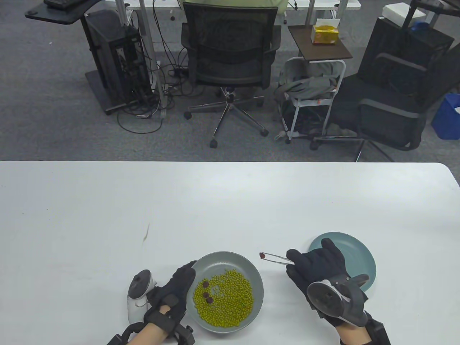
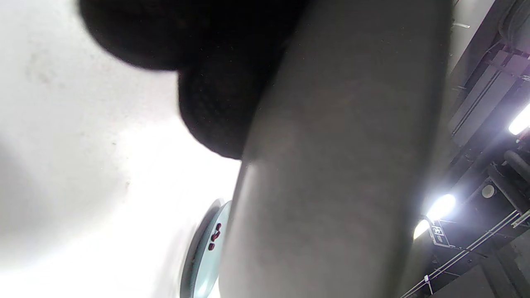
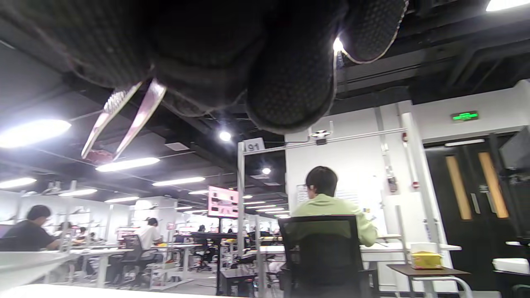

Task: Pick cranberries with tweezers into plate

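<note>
My right hand (image 1: 316, 266) grips metal tweezers (image 1: 276, 258) whose tips pinch a dark red cranberry (image 1: 262, 255) above the table, between the two plates. The right wrist view shows the tweezers (image 3: 124, 118) with the cranberry (image 3: 98, 156) at their tips. My left hand (image 1: 176, 291) holds the left rim of a grey plate (image 1: 251, 266) filled with green beans (image 1: 224, 298), with three cranberries (image 1: 207, 290) among them. A teal plate (image 1: 359, 251) lies behind my right hand; the left wrist view shows cranberries (image 2: 214, 236) in it.
The grey plate's underside (image 2: 331, 165) fills most of the left wrist view. The white table (image 1: 215, 201) stretches far and left. Beyond its far edge stand an office chair (image 1: 230, 64), a cart (image 1: 312, 97) and a computer tower (image 1: 115, 61).
</note>
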`<state>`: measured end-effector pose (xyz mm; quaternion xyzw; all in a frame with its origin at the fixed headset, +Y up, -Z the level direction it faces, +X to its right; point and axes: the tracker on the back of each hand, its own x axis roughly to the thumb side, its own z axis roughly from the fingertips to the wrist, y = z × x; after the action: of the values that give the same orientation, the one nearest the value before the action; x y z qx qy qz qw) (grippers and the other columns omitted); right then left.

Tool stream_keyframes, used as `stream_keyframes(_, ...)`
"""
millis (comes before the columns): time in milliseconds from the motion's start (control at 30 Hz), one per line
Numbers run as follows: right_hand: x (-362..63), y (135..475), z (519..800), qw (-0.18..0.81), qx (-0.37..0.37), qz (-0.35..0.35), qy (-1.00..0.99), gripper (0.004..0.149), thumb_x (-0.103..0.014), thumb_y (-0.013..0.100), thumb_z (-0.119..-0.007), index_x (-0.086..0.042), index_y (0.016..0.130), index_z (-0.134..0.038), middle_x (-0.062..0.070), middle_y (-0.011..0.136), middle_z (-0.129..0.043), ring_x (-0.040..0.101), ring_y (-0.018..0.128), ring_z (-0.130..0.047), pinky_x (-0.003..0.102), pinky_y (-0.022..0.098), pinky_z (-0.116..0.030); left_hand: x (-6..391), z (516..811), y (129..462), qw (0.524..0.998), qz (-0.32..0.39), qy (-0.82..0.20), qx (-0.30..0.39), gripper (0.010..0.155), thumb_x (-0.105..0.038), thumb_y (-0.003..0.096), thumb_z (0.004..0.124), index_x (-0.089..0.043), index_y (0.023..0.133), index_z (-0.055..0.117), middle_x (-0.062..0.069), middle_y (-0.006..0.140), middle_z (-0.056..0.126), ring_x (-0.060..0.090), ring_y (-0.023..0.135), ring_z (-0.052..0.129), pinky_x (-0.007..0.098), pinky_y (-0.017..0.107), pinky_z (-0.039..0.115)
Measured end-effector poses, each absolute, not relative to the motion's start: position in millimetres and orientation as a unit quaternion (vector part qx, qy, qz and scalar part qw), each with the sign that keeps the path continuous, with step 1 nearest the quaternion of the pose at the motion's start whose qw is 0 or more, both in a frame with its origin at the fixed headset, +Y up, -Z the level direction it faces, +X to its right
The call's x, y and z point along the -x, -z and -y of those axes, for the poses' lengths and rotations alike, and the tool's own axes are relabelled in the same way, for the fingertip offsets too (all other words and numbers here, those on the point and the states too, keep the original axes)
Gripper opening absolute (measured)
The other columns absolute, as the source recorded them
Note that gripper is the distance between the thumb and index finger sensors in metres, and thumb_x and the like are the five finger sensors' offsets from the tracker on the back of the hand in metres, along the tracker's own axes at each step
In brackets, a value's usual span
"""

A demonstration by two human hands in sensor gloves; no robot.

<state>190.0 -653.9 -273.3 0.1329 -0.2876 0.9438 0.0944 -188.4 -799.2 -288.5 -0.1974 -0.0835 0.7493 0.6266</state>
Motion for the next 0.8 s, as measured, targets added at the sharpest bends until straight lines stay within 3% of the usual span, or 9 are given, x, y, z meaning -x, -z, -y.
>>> stream_keyframes(467, -298, 305, 659, 0.109, 0.089, 0.262, -0.955, 0.046, -0.054, 0.034, -0.078, -0.032, 0.074, -0.087, -0.017, 0.05, -0.091, 0.01, 0.058, -0.093, 0.048, 0.074, -0.053, 190, 799, 289, 0.625, 0.086, -0.753, 0.191, 0.059, -0.054, 0.0543, 0.061, -0.023, 0.103, 0.047, 0.003, 0.088, 0.078, 0.022, 0.036, 0.108, 0.034, 0.022, 0.09)
stream_keyframes(667, -331, 321, 687, 0.113, 0.178, 0.175, -0.962, 0.046, -0.054, 0.034, -0.079, -0.031, 0.073, -0.088, -0.016, 0.049, -0.092, 0.011, 0.057, -0.093, 0.048, 0.073, -0.055, 189, 799, 288, 0.625, 0.087, -0.751, 0.194, 0.059, -0.054, 0.0543, 0.061, -0.023, 0.103, 0.046, 0.003, 0.088, 0.078, 0.022, 0.037, 0.108, 0.034, 0.022, 0.09)
stream_keyframes(800, -341, 329, 705, 0.118, 0.198, 0.142, -0.963, 0.046, -0.053, 0.035, -0.077, -0.031, 0.074, -0.087, -0.016, 0.05, -0.091, 0.011, 0.058, -0.093, 0.049, 0.073, -0.054, 188, 799, 287, 0.627, 0.088, -0.749, 0.195, 0.059, -0.054, 0.0542, 0.061, -0.023, 0.103, 0.047, 0.003, 0.088, 0.078, 0.022, 0.036, 0.108, 0.034, 0.022, 0.09)
